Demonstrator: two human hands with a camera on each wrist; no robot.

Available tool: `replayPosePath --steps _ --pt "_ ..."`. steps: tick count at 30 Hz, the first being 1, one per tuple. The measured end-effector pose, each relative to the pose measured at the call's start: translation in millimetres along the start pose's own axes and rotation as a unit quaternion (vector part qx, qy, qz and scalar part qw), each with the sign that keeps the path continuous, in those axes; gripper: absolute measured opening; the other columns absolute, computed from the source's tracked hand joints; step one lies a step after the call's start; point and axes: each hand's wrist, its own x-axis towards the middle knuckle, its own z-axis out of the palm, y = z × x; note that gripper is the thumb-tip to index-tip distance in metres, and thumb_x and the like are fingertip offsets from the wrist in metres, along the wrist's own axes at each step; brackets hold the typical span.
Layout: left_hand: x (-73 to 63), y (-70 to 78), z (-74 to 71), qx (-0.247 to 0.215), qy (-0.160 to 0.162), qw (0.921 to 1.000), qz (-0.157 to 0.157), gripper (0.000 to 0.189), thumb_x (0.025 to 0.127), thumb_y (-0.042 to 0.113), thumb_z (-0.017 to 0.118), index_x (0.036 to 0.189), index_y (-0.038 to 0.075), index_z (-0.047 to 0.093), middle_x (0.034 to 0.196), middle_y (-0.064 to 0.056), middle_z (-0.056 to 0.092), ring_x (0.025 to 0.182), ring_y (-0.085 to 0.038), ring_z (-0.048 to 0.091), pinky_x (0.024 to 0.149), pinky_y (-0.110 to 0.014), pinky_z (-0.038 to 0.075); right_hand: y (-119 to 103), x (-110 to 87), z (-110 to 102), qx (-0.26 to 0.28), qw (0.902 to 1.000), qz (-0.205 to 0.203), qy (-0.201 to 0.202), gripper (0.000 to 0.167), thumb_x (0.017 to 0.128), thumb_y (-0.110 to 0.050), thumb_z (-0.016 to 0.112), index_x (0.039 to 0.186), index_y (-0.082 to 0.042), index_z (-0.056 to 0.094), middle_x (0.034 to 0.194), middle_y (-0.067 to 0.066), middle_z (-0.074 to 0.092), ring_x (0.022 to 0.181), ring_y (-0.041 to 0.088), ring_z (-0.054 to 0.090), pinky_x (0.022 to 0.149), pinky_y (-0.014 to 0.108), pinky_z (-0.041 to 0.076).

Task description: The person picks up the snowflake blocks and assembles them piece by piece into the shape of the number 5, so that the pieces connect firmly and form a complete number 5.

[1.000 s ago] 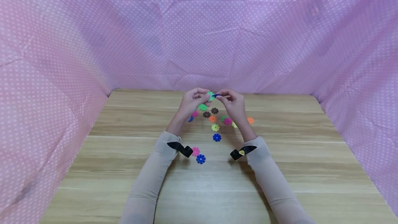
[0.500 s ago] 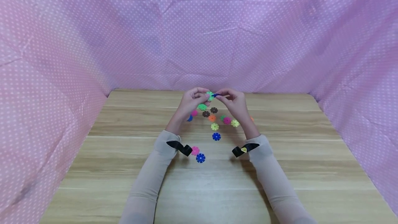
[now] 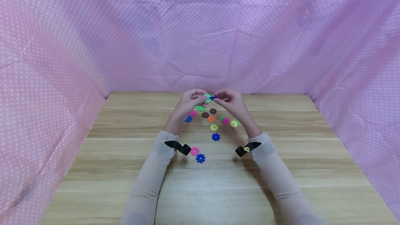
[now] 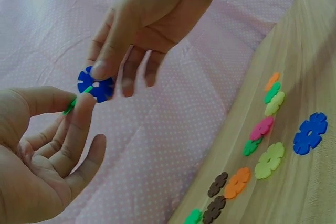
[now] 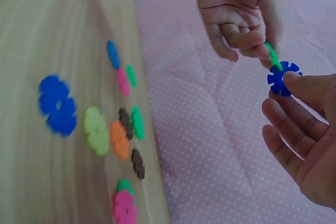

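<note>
Above the far part of the table, my left hand (image 3: 189, 102) pinches a green slotted flower-shaped disc (image 3: 207, 98) between thumb and fingers. Facing it, my right hand (image 3: 233, 104) pinches a blue disc (image 4: 106, 92) of the same kind. Both wrist views show the two discs meeting at an angle, the green edge at a slot in the blue rim; how deep it sits I cannot tell. My left fingertips cover much of the green disc.
Several loose discs lie on the wooden table (image 3: 103, 169) below my hands, among them an orange disc (image 3: 211, 118), a yellow disc (image 3: 214, 127) and a blue disc (image 3: 216, 137). Nearer me are a pink disc (image 3: 194, 151) and another blue one. Pink dotted cloth (image 3: 200, 44) hangs around the table.
Both hands keep their pinch, and the discs stay together. The head view has shifted slightly. My right forearm has swung a little outward, now covering the orange disc at the right.
</note>
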Motion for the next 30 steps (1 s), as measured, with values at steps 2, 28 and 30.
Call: replayPosePath --steps 2,28,30 --pt "-0.6 1.0 -2.5 -0.001 -0.004 1.0000 -0.004 0.027 0.100 0.015 0.066 0.123 0.001 0.063 0.095 -0.002 0.074 0.086 -0.021 0.073 0.097 -0.046 0.059 2.7 -2.9 -0.8 -0.018 0.9996 0.008 -0.022 0.023 0.094 -0.012 0.074 0.114 -0.001 0.070 0.105 0.017 0.075 0.093 0.025 0.071 0.080 0.026 0.058" --pt "-3.0 7.2 -14.7 -0.006 0.006 0.9999 0.007 0.024 0.100 0.015 0.066 0.120 0.002 0.064 0.091 -0.002 0.072 0.099 -0.041 0.069 0.093 -0.035 0.060 43.8 -38.9 15.7 -0.169 0.9173 0.003 -0.361 0.026 0.086 -0.017 0.083 0.109 -0.008 0.075 0.095 0.001 0.069 0.084 0.011 0.058 0.075 0.023 0.052" --pt "-3.0 6.6 -13.8 -0.005 0.006 0.9999 0.008 0.024 0.100 0.015 0.065 0.120 0.002 0.064 0.092 -0.001 0.072 0.097 -0.039 0.070 0.092 -0.035 0.060 43.3 -39.9 15.9 -0.168 0.9189 0.013 -0.357 0.025 0.085 -0.016 0.084 0.106 -0.008 0.074 0.093 0.001 0.068 0.083 0.012 0.057 0.074 0.023 0.051"
